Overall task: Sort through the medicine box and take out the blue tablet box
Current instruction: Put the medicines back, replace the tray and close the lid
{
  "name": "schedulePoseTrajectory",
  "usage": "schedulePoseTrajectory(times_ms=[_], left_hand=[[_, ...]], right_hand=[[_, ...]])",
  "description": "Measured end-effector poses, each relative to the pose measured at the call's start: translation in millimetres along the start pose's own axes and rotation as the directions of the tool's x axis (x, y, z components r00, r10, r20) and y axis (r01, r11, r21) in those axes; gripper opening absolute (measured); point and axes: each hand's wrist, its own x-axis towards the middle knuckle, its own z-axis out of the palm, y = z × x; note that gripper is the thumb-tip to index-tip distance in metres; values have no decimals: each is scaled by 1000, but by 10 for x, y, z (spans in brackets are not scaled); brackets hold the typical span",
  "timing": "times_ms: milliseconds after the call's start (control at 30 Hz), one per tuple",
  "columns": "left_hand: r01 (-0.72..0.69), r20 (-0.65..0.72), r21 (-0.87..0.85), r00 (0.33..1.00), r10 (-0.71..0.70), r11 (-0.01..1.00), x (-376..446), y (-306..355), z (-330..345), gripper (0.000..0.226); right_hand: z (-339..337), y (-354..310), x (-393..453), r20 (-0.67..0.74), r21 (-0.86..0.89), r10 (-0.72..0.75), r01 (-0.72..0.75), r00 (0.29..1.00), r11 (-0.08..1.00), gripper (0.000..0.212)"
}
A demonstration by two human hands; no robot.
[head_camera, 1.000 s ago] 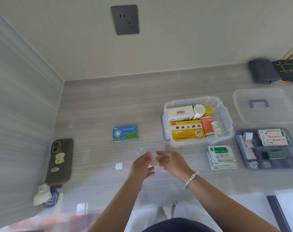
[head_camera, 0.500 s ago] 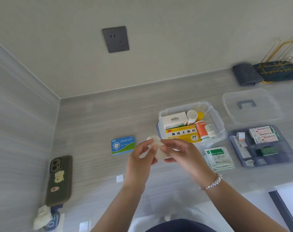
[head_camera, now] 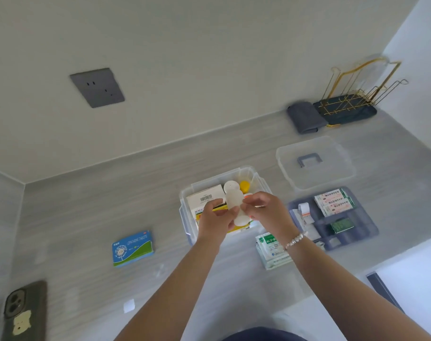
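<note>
Blue tablet box, one only, lies flat on the grey countertop, out of the clear medicine box and well to its left. Its long axis runs left-right, right end tipped slightly away from me, printed face up. My left hand and right hand, two in view, both pinch one pale translucent object above the medicine box; what it is I cannot tell. Inside the box: one white carton with barcode, one yellow carton mostly hidden by my hands, one white cap, one yellow cap. One clear lid and one grey divider tray sit right. One phone lies far left.
</note>
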Motion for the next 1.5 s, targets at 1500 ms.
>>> schedulePoseTrajectory(times_ms=[1500], left_hand=[[117, -131, 456, 989, -64, 882, -185, -1105, 899, 31]], right_hand=[[-598, 1302, -232, -38, -452, 167, -166, 985, 876, 16]])
